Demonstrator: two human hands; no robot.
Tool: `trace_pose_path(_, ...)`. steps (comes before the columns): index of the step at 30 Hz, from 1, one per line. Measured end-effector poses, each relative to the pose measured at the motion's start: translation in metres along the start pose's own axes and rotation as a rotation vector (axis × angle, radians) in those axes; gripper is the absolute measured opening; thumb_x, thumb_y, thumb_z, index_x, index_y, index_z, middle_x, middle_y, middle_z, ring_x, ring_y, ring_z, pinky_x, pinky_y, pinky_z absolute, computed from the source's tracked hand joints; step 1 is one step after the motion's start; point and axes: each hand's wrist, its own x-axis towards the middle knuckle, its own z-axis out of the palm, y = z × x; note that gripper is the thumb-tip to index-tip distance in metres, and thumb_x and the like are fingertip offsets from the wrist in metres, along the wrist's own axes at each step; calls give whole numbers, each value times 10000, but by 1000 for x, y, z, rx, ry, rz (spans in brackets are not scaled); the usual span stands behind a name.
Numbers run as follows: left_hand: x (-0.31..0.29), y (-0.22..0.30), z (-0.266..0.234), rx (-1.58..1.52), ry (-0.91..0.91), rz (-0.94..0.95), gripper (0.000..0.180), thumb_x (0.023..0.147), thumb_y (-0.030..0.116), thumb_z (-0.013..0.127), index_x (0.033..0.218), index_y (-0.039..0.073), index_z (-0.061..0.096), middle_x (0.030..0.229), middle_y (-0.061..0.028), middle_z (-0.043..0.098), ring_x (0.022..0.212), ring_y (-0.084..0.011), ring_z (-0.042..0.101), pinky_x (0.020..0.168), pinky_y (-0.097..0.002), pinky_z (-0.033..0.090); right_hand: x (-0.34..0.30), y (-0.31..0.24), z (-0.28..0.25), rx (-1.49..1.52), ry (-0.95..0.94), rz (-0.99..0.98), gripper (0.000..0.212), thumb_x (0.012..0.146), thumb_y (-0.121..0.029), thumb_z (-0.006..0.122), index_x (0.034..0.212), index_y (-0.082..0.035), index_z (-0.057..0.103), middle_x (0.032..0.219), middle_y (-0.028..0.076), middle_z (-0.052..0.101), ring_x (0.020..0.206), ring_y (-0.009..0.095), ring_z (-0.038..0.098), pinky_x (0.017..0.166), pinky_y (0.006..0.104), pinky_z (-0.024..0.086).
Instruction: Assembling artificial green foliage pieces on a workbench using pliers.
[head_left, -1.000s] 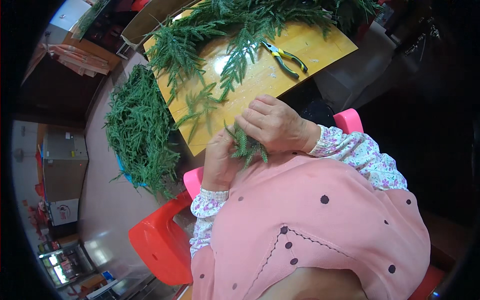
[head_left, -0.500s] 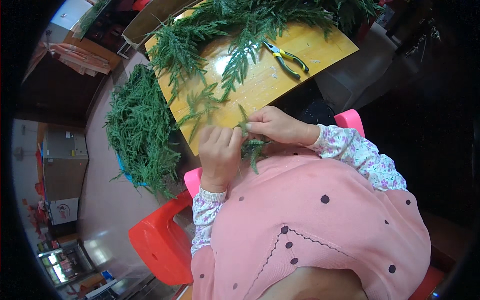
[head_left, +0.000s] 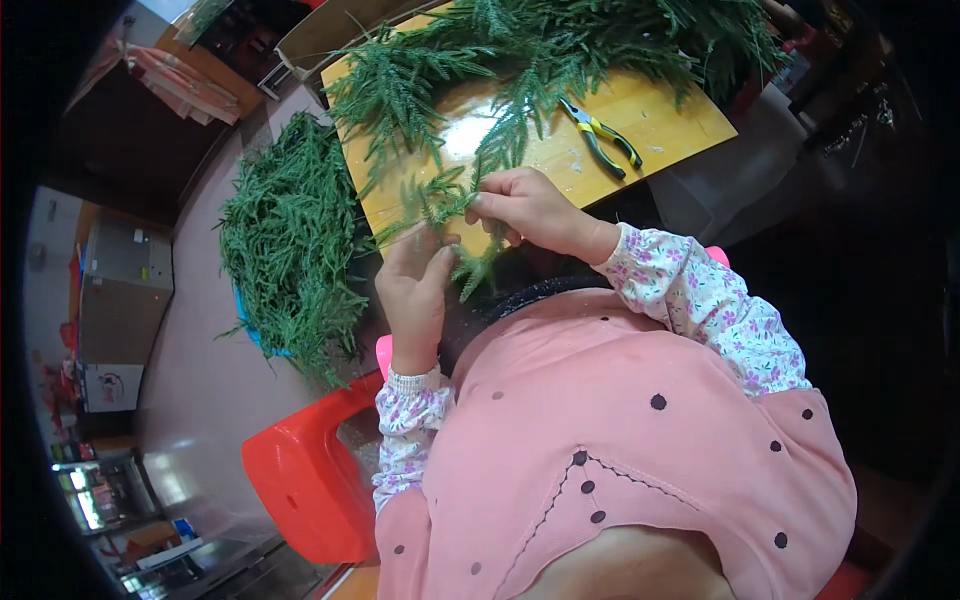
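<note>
Over the near edge of the yellow wooden table, my right hand (head_left: 535,212) pinches a thin green artificial pine branch (head_left: 476,270) between thumb and fingers. My left hand (head_left: 412,285) is beside it, its fingers curled at the same branch and slightly blurred. Sprigs of the branch stick up past the fingertips and hang down between the hands. The exact grip of the left fingers is partly hidden. Just beyond, leafy ends of a pine garland (head_left: 510,120) lie on the tabletop. Pliers (head_left: 603,140) with yellow and black handles rest to the right, jaws pointing away.
A big heap of green pine branches (head_left: 290,240) fills a blue container (head_left: 262,335) on the floor at left. More greenery covers the far side of the table (head_left: 690,135). A red plastic stool (head_left: 305,485) stands near my left arm.
Both hands have moved away from my body toward the table, bringing the branch with them. They are slightly farther apart, and the left hand has turned so its thumb shows.
</note>
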Motion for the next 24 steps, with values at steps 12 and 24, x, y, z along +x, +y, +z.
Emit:
trace_pose_path(12, 20, -8, -68, -24, 525, 136, 393, 867, -27, 570, 1236, -14, 437, 1121, -87, 535, 1021, -147, 534, 867, -275, 464, 80, -8, 34, -341, 8, -38, 270, 797, -246, 672, 857, 17, 650, 662, 95, 631, 533, 175, 615, 495, 291, 507)
trace_pose_path(24, 9, 7, -66, 20, 420, 350, 345, 862, -24, 573, 1189, -1, 468, 1093, -77, 525, 955, -141, 531, 870, -266, 436, 96, 37, -64, -1595, 218, -521, 231, 775, -37, 594, 997, -87, 629, 1015, 92, 596, 889, 287, 618, 751, 398, 514)
